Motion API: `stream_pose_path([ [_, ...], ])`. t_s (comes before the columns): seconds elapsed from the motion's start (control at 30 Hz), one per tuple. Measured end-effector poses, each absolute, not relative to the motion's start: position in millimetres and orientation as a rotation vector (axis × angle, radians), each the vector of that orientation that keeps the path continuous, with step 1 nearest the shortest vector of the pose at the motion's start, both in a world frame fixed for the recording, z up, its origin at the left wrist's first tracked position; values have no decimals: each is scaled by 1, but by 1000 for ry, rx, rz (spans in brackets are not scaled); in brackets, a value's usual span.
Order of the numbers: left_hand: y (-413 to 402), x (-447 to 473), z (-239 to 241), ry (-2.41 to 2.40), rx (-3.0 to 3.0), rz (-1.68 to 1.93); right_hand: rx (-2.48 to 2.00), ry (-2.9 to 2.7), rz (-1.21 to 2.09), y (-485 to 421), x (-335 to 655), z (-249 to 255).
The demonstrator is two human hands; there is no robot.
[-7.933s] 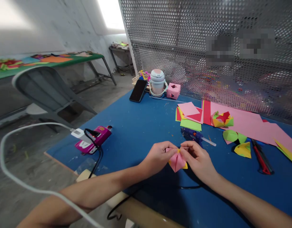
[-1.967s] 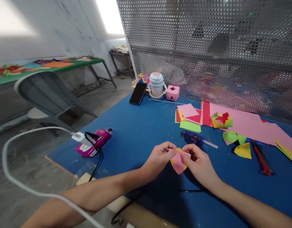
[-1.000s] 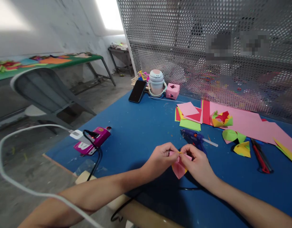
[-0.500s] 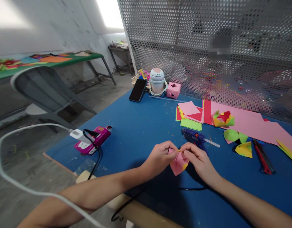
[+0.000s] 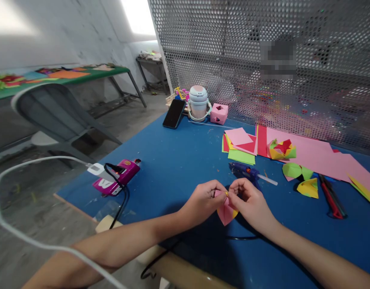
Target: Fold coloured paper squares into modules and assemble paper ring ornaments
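Between my two hands is a folded pink and yellow paper piece, its pointed end hanging down above the blue table. My left hand pinches its upper left edge between thumb and fingers. At the top right of the fold, my right hand is closed with the thumb and curled fingers against the paper. A blue glue gun with a clear glue stick lies just beyond my right hand. Further right are a green and pink folded piece and a yellow folded piece.
Scissors lie at right. Behind are stacked paper squares, a paper flower, pink sheets, a pink box, a bottle and a phone. A purple power strip with cords sits left.
The right hand's fingers have lifted and curled slightly around the top of the fold. The paper has tilted and dropped a little. The left hand keeps its pinch.
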State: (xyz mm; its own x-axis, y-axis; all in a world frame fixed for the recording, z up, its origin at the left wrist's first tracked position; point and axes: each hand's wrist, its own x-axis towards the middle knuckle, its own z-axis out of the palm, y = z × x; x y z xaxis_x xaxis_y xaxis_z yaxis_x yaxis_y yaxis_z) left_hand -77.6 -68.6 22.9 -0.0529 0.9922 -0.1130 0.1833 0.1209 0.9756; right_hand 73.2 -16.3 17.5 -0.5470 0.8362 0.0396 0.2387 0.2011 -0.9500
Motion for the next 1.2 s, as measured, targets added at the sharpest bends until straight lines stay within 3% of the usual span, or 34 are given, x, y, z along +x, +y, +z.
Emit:
stream_pose_path([
  [0.13,-68,-77,23,1273,1069,1083,-964,-1956,1271,-19,75,16],
  [0.4,-61,-87,20,1415,1014,1278,-821,-2078,1125,-28,85,24],
  [0.63,-70,-88,21,1322,1623,1342,-1094,-1767,1840,-21,74,28],
  [0.77,-70,-88,18,1367,1848,1452,-1108,-1382,2090,-20,75,30],
  [0.83,-67,-90,16,1478,1841,1479,-1079,-1326,2069,-20,79,30],
  [1.03,-55,-100,14,1622,1515,1558,-1115,-1815,1571,-22,96,34],
  [1.2,-53,-99,12,1600,1407,1534,-1162,-1817,1651,-30,100,30],
])
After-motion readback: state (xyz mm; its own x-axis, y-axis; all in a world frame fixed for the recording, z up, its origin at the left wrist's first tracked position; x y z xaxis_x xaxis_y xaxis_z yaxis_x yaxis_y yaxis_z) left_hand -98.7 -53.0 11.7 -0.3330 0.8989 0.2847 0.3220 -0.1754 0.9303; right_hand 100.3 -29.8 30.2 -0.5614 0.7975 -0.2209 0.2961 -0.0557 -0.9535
